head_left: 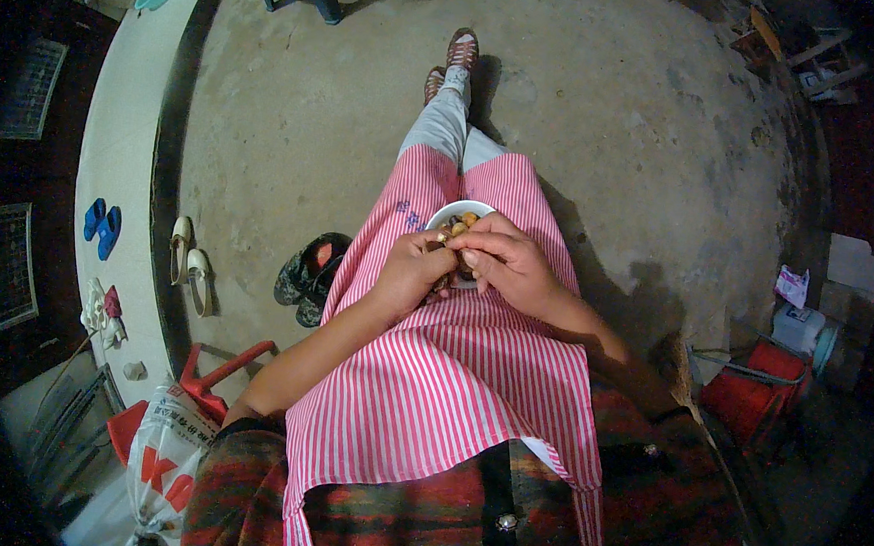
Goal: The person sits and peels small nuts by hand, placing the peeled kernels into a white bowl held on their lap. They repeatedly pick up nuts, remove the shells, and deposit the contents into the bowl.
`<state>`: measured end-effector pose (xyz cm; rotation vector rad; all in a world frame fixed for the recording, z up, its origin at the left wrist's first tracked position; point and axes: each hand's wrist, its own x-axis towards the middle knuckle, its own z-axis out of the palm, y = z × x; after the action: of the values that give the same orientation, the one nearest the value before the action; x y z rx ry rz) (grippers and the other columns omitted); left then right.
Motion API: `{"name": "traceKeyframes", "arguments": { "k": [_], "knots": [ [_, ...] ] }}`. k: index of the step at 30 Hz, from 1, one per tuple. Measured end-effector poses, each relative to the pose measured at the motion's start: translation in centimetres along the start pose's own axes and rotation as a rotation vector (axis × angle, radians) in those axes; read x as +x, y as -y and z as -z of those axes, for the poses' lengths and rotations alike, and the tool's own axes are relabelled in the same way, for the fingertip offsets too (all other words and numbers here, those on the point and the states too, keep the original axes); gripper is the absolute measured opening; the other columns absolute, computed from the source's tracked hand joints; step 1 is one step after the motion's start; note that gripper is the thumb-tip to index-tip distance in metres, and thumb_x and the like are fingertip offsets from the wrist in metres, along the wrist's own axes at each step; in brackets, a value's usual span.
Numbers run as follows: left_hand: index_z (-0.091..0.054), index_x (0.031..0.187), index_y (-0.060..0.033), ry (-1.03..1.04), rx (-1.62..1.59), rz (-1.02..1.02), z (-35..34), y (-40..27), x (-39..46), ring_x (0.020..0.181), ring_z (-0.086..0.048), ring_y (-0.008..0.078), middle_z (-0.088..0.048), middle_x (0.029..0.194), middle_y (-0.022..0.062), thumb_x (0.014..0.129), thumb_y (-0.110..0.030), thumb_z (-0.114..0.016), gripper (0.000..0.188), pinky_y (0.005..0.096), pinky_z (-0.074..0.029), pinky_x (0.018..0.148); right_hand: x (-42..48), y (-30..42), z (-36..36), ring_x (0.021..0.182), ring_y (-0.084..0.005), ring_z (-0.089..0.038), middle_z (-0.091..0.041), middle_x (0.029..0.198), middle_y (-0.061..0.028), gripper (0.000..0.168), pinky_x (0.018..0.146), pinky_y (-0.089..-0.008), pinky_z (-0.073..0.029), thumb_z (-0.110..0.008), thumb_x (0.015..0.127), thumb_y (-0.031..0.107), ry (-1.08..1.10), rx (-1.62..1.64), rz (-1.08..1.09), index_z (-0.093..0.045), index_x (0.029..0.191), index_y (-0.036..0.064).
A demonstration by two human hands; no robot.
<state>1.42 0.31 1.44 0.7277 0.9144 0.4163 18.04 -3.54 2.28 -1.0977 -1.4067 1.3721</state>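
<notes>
A white bowl (473, 205) rests on my lap over a pink-and-white striped apron (430, 393). Inside lie several small brown and yellowish nuts (470, 219), apparently chestnuts. Directly above the bowl, my left hand (419, 264) pinches one small pale nut (442, 237) between thumb and forefinger. The fingertips of my right hand (509, 262) meet at that same piece, with the other fingers curled below. Both hands hide the near half of the bowl. Dark bits show under the left fingers, too small to tell apart.
Left on the concrete floor are a camouflage cap or bag (313, 277) and pale flat shoes (195, 273). Blue slippers (102, 226) sit on a white ledge (130, 141). A plastic sack (163, 451) and red chair (205, 379) stand nearby; right is another red seat (757, 383).
</notes>
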Motion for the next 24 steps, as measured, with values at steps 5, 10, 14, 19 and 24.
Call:
{"name": "traceKeyframes", "arguments": {
  "k": [5,10,14,19,24],
  "knots": [
    [-0.057,0.084,-0.0019,-0.034,-0.012,0.003,-0.07,-0.2,-0.09,0.045,-0.049,0.0084,-0.055,0.06,0.0041,0.077,-0.011,-0.051,0.013,0.0191,-0.038,0.04,0.12,0.06,-0.17,0.058,-0.0094,-0.051,-0.048,0.086,-0.0063,0.017,0.049,-0.0197,-0.044,-0.049,0.085,0.005,-0.02,-0.008,0.0,-0.059,0.098,0.0],
    [-0.057,0.085,-0.0021,-0.045,-0.021,-0.012,-0.46,-0.39,-0.08,0.045,-0.048,0.0085,-0.055,0.062,0.0039,0.078,-0.011,-0.05,0.013,0.0189,-0.038,0.04,0.19,-0.23,-0.23,0.058,-0.0089,-0.051,-0.048,0.085,-0.0057,0.016,0.049,-0.0197,-0.044,-0.049,0.086,0.006,-0.059,0.039,0.007,-0.059,0.097,0.0],
    [-0.057,0.084,-0.002,-0.052,-0.024,0.013,-0.45,-0.37,-0.12,0.045,-0.048,0.0082,-0.055,0.062,0.0037,0.078,-0.011,-0.049,0.013,0.0189,-0.037,0.039,0.12,-0.66,-0.3,0.059,-0.0085,-0.051,-0.048,0.085,-0.0054,0.016,0.051,-0.0194,-0.044,-0.049,0.086,0.007,-0.067,0.07,0.0,-0.059,0.096,0.0],
    [-0.055,0.083,-0.0019,-0.018,-0.076,0.006,-0.39,-0.19,-0.23,0.044,-0.048,0.0083,-0.055,0.062,0.004,0.078,-0.011,-0.048,0.013,0.0192,-0.036,0.037,0.02,-0.78,-0.06,0.061,-0.0081,-0.051,-0.048,0.088,-0.0055,0.017,0.052,-0.0189,-0.044,-0.048,0.087,0.007,-0.047,0.113,-0.038,-0.059,0.097,-0.001],
    [-0.054,0.084,-0.0022,0.009,-0.134,0.013,-0.25,-0.06,-0.2,0.044,-0.048,0.0088,-0.054,0.062,0.0045,0.078,-0.01,-0.047,0.012,0.0189,-0.035,0.035,0.05,-0.57,0.24,0.061,-0.0082,-0.051,-0.046,0.092,-0.0065,0.019,0.053,-0.0182,-0.044,-0.044,0.088,0.006,-0.004,0.148,-0.092,-0.058,0.098,-0.003]
  ]
}}
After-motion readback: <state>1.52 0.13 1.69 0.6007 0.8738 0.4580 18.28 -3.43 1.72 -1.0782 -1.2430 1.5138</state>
